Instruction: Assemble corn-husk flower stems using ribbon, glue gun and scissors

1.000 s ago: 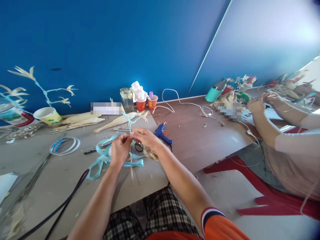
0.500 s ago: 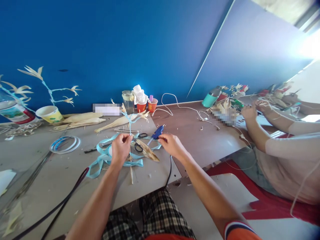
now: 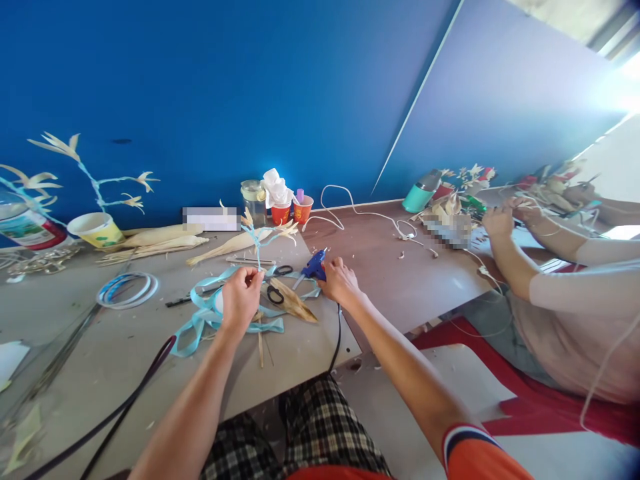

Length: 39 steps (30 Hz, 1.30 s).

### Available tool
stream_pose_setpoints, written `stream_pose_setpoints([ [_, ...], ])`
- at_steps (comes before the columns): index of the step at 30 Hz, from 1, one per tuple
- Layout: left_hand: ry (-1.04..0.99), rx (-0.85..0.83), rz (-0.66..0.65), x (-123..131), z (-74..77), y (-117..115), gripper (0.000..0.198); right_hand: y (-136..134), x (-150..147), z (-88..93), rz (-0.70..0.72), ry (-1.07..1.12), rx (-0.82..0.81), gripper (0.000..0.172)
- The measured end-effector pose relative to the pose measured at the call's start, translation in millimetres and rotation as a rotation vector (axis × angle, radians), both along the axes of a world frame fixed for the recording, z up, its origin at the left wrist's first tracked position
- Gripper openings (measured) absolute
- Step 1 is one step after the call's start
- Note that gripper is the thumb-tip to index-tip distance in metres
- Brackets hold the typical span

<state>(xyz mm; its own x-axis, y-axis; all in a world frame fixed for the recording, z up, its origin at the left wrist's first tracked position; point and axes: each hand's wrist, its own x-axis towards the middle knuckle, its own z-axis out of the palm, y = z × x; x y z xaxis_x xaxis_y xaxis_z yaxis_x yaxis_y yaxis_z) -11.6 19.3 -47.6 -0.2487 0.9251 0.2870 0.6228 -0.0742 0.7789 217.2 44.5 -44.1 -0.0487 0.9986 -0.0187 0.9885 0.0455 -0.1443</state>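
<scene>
My left hand (image 3: 241, 298) is closed in a pinch on the lower end of a thin stem wrapped in light blue ribbon (image 3: 259, 245), which stands up with dried-husk flowers at its tips. My right hand (image 3: 339, 281) is closed around the handle of a blue glue gun (image 3: 314, 266) on the table, its black cord (image 3: 338, 333) running off the near edge. Loose light blue ribbon (image 3: 206, 317) lies under my left hand. Black-handled scissors (image 3: 277, 287) and a dried husk piece (image 3: 295, 307) lie between my hands.
A husk-flower branch (image 3: 87, 175), a yellow cup (image 3: 96, 229), corn husks (image 3: 160, 241), a ribbon coil (image 3: 127, 291), a jar (image 3: 253, 200) and orange cups (image 3: 293, 210) stand along the back. Another person's hands (image 3: 510, 217) work at the right, seated by a red chair (image 3: 525, 393).
My right hand left the stem, moved right and took hold of the glue gun. My left hand kept its pinch on the stem.
</scene>
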Motion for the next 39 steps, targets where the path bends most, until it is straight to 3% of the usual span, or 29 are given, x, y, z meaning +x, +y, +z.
stream_pose_setpoints([
  [5,-0.01,-0.053,-0.046,-0.3,-1.5,0.2,0.021,11.9,-2.3,-4.4,0.019,0.089,-0.069,0.035],
  [10,-0.046,-0.064,-0.033,-1.6,-5.4,2.4,0.019,15.4,10.5,-14.1,0.024,0.424,0.07,0.024],
  [13,-0.075,-0.052,-0.016,-2.0,-7.7,3.8,0.02,9.6,20.7,-14.1,0.002,0.821,0.094,0.026],
  [16,-0.103,-0.042,0.005,-1.9,-8.0,4.3,0.02,-4.8,24.2,-5.5,-0.045,1.396,-0.059,0.03],
  [18,-0.136,-0.06,0.01,-1.2,-6.4,3.9,0.021,-17.6,21.5,3.5,0.048,1.674,-0.116,0.031],
  [20,-0.167,-0.08,0.012,0.2,-3.9,3.0,0.021,-29.7,16.1,12.2,0.166,1.78,-0.234,0.038],
  [24,-0.14,-0.07,0.03,3.4,0.6,0.8,0.021,-42.6,2.5,21.6,0.305,1.673,-0.442,0.04],
  [27,-0.137,-0.074,0.016,5.3,3.4,-0.9,0.021,-41.3,-8.8,22.0,0.36,1.516,-0.457,0.04],
  [32,-0.101,-0.098,0.037,5.5,7.7,-2.8,0.016,-33.4,-27.7,18.3,0.451,1.354,-0.365,0.029],
  [39,-0.014,-0.094,0.108,-0.4,0.7,0.4,0.015,-28.6,-40.8,13.1,0.413,1.113,-0.054,0.024],
])
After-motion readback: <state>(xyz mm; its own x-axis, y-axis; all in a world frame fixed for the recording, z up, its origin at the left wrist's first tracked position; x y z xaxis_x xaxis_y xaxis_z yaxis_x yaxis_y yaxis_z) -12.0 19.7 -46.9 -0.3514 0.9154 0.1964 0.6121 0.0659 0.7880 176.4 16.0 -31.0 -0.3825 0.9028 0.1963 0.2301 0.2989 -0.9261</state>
